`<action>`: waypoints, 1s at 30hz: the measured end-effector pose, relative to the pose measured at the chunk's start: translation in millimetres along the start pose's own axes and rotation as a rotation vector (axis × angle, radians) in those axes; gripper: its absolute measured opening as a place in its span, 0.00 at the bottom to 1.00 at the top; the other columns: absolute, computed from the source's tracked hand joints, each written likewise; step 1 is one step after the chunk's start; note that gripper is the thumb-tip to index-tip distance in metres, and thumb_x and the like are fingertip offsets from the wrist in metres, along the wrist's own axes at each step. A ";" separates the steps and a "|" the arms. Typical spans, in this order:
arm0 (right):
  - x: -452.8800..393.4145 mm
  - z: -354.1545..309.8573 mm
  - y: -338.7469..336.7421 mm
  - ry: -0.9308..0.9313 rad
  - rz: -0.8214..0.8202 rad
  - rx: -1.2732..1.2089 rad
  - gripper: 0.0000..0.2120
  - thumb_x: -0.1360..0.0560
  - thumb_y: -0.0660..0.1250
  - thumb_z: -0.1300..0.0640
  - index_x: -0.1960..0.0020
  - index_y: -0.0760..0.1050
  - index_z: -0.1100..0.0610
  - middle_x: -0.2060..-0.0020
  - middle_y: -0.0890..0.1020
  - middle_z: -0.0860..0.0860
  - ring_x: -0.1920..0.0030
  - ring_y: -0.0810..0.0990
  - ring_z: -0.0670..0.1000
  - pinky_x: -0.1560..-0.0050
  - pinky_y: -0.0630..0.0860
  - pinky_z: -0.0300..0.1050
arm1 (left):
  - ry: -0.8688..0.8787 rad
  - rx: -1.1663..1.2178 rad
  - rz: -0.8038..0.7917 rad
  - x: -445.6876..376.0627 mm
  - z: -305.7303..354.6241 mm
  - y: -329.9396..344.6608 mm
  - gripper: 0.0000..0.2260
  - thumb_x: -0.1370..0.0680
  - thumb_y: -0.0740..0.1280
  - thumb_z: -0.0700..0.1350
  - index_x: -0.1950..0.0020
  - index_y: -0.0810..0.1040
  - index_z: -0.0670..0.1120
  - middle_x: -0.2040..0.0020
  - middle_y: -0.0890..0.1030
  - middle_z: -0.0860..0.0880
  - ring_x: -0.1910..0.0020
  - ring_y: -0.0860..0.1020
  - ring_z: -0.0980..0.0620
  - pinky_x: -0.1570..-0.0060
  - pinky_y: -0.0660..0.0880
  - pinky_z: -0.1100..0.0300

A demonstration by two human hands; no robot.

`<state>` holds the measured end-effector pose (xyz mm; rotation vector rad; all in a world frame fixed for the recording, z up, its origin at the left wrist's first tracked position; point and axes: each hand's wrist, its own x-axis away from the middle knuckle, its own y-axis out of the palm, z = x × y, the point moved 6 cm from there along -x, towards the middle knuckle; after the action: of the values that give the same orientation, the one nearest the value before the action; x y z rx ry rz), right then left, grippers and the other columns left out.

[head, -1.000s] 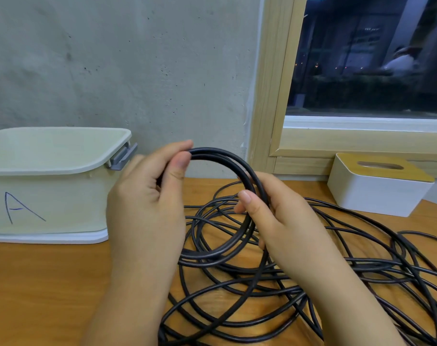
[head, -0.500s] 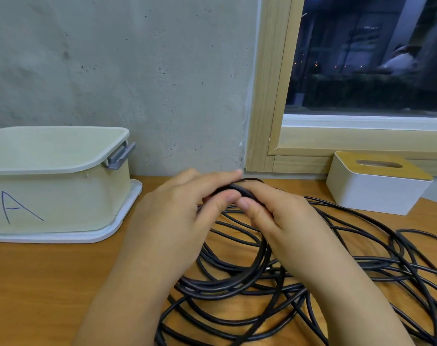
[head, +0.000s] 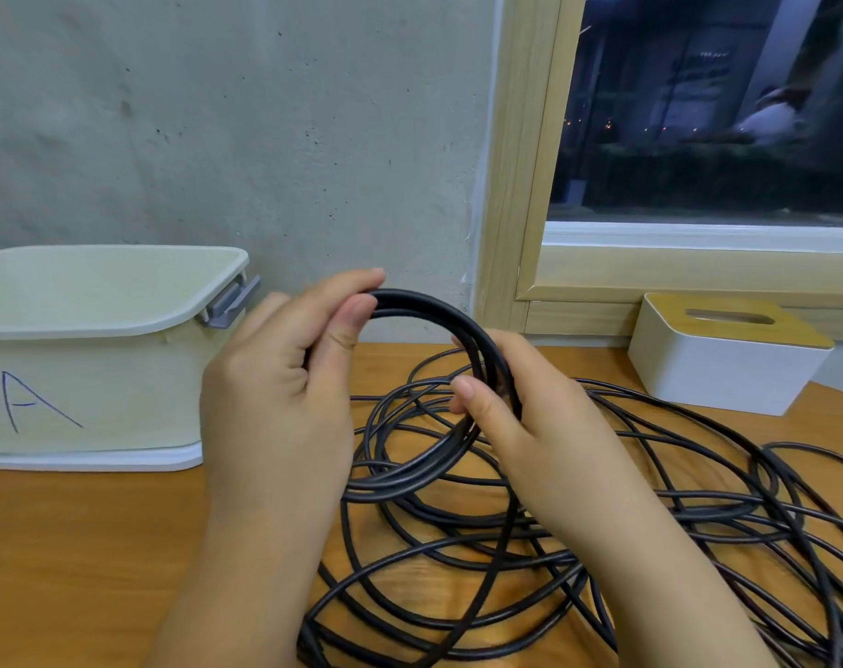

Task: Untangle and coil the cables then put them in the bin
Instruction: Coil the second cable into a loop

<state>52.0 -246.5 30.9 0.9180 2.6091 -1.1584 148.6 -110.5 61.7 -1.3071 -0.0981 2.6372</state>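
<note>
A coil of black cable (head: pixel 427 311) stands upright between my hands above the wooden table (head: pixel 72 547). My left hand (head: pixel 284 402) pinches the coil's top left between thumb and fingers. On the coil's right side, my right hand (head: pixel 520 421) grips the bundled strands with curled fingers. More black cable (head: pixel 651 513) lies in loose tangled loops on the table under and to the right of my hands. The cream bin (head: pixel 97 325), marked with a blue letter A, sits at the left against the wall.
A white tissue box with a wooden lid (head: pixel 728 354) stands at the back right below the window frame (head: pixel 520 185). The grey concrete wall (head: pixel 241 113) runs close behind the table. Bare table surface lies in front of the bin.
Half a second ago both hands were pressed together low over the cable. They have since moved apart and lifted, and the coil is held up as an open loop again.
</note>
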 end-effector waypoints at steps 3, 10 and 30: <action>-0.3 0.0 0.7 0.013 -0.009 -0.036 0.08 0.23 0.54 0.43 0.49 0.69 0.43 0.62 0.78 0.43 0.63 0.76 0.42 0.63 0.75 0.43 | -0.018 0.016 0.022 0.2 -0.1 -0.6 0.08 0.22 0.61 0.55 0.48 0.78 0.65 0.57 0.78 0.57 0.59 0.75 0.59 0.57 0.76 0.57; 0.0 -2.8 -3.2 0.002 -0.010 0.075 0.12 0.24 0.50 0.41 0.53 0.67 0.46 0.66 0.76 0.49 0.66 0.74 0.47 0.62 0.75 0.52 | 0.038 -0.137 -0.219 -1.2 -0.1 11.1 0.15 0.24 0.59 0.60 0.39 0.74 0.64 0.55 0.78 0.60 0.54 0.75 0.62 0.58 0.69 0.69; 0.2 1.2 -2.2 0.097 0.044 -0.088 0.10 0.23 0.61 0.46 0.47 0.62 0.35 0.54 0.77 0.36 0.62 0.77 0.40 0.62 0.78 0.42 | 0.162 -0.048 -0.079 0.2 19.3 4.9 0.08 0.21 0.61 0.51 0.44 0.77 0.58 0.63 0.71 0.57 0.63 0.71 0.63 0.64 0.64 0.74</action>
<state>50.4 -248.3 31.3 1.0320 2.6768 -1.0034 132.5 -114.7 72.6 -1.4943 -0.1859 2.4679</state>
